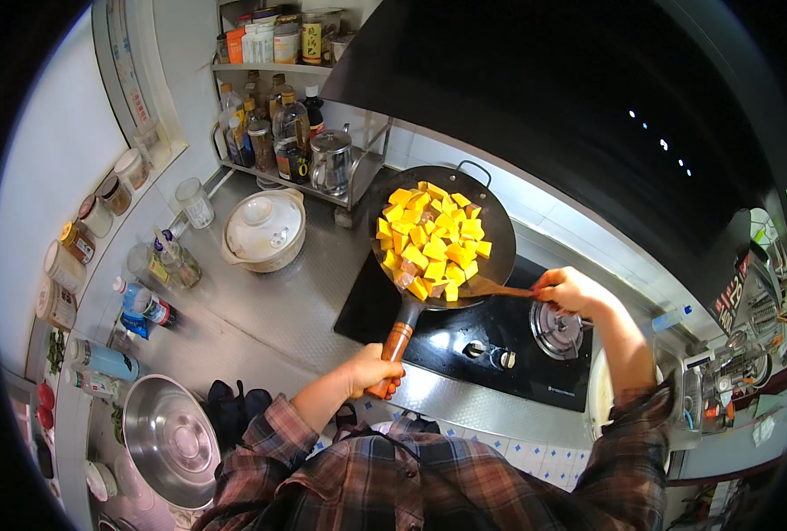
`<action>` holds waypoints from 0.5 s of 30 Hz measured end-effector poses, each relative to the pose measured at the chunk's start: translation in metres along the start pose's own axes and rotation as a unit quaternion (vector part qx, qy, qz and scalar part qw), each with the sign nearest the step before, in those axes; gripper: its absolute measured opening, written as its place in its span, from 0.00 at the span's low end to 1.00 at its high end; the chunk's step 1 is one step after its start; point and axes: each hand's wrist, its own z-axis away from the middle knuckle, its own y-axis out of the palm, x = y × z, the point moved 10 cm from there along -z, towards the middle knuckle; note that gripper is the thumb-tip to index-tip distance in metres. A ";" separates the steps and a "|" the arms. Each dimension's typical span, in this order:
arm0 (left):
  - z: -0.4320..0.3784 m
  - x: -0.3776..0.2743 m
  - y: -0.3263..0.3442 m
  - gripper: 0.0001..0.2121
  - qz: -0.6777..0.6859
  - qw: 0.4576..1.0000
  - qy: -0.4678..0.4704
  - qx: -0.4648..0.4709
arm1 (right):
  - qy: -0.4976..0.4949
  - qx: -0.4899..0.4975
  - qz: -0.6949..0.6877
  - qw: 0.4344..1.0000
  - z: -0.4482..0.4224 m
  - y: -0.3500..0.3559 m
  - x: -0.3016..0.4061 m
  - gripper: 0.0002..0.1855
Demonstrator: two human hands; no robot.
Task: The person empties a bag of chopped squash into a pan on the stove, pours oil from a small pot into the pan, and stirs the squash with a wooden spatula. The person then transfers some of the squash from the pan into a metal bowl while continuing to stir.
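My left hand (371, 373) is closed round the wooden handle of a dark wok (500, 245) over the left part of a black gas hob (433, 352). In the wok lies a heap of yellow-orange chunks, likely pumpkin (433, 232), with some brown pieces of food among them. My right hand (563, 290) grips the end of a wooden spatula (500, 289), whose blade rests inside the wok's right edge, beside the chunks. The burner under the wok is hidden.
A lidded ceramic pot (264, 229) and a glass jar (194, 202) stand left of the wok. Behind are a rack (367, 176) of bottles and a steel pot (332, 162). A steel basin (171, 441) lies lower left. The range hood (539, 99) overhangs; a bare burner (557, 330) is at right.
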 end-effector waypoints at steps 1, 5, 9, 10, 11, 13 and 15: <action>0.001 0.001 0.000 0.08 -0.004 1.000 -0.004 0.006 | -0.005 0.006 -0.043 0.999 -0.012 0.018 -0.009 0.08; -0.006 0.005 0.006 0.09 -0.003 1.000 -0.021 0.021 | -0.032 -0.107 -0.221 0.969 -0.058 0.098 -0.036 0.10; -0.001 0.000 0.003 0.09 -0.004 1.000 -0.009 -0.006 | -0.137 -0.201 -0.287 0.926 -0.079 0.113 -0.016 0.10; -0.003 0.001 0.002 0.10 -0.006 1.000 -0.008 -0.010 | -0.152 -0.211 -0.283 0.923 -0.082 0.108 -0.019 0.10; -0.004 0.002 0.001 0.10 -0.009 1.000 -0.008 -0.014 | -0.167 -0.222 -0.279 0.919 -0.083 0.103 -0.022 0.10; -0.006 0.001 0.001 0.08 -0.014 1.000 -0.009 -0.006 | -0.224 -0.275 -0.167 0.920 -0.061 0.082 -0.009 0.10; -0.006 -0.002 0.002 0.07 -0.015 1.000 -0.006 0.000 | -0.282 -0.339 -0.046 0.896 -0.031 0.059 0.009 0.09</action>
